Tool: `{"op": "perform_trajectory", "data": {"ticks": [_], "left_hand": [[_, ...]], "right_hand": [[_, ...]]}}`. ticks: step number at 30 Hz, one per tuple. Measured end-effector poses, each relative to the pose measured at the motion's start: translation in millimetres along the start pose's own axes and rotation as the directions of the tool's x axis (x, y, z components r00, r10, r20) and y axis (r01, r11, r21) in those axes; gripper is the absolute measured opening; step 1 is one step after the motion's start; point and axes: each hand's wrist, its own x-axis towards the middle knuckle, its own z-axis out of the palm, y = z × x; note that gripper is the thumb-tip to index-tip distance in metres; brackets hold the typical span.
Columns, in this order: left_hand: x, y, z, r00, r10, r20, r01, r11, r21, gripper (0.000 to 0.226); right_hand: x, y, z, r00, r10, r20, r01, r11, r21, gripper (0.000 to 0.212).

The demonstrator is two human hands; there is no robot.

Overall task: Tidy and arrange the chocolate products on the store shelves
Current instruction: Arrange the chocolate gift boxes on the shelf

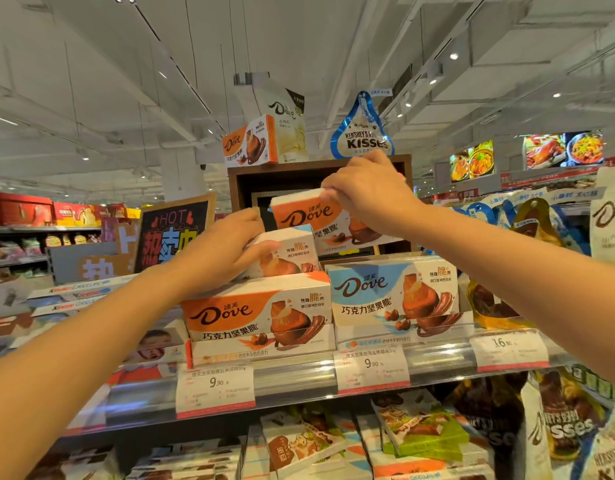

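My right hand (366, 192) pinches the top right corner of an orange Dove box (309, 216), held tilted in front of a dark wooden display cube (250, 183). My left hand (226, 251) grips a blue-and-white Dove box (292, 254) lying on top of the orange Dove display carton (257, 313). Beside that carton stands a blue Dove display carton (392, 296). Both cartons sit on the upper shelf (299, 375) behind price tags.
On top of the cube stand another orange Dove box (250, 142), a white Dove pouch (285, 123) and a Hershey's Kisses bag (363, 133). Kisses and Dove bags (534, 223) hang at right. A "HOT" chalkboard sign (174, 230) leans at left. Kinder boxes (420, 434) fill the lower shelf.
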Motion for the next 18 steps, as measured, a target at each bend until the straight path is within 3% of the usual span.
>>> {"op": "perform_trajectory", "data": {"ticks": [4,8,10,18], "left_hand": [[-9.3,5.6,-10.7,0.994,0.077,-0.078,-0.068,0.992,0.107,0.07],[-12.2,8.9,-23.5,0.972,0.174,-0.159,-0.138,0.968,0.211,0.066],[-14.1,6.3,-28.7,0.962,0.21,-0.175,-0.163,0.955,0.249,0.06],[-28.2,-0.5,-35.1,0.938,0.281,-0.205,-0.214,0.931,0.298,0.078]], "right_hand": [[16.6,-12.9,8.0,0.99,-0.088,0.111,0.08,0.994,0.077,0.035],[39.6,-31.9,9.1,0.962,-0.117,0.245,0.029,0.942,0.335,0.031],[52.8,-40.1,9.7,0.954,-0.155,0.256,0.052,0.928,0.369,0.026],[89.2,-73.2,18.4,0.881,-0.207,0.426,0.012,0.91,0.415,0.019]]}}
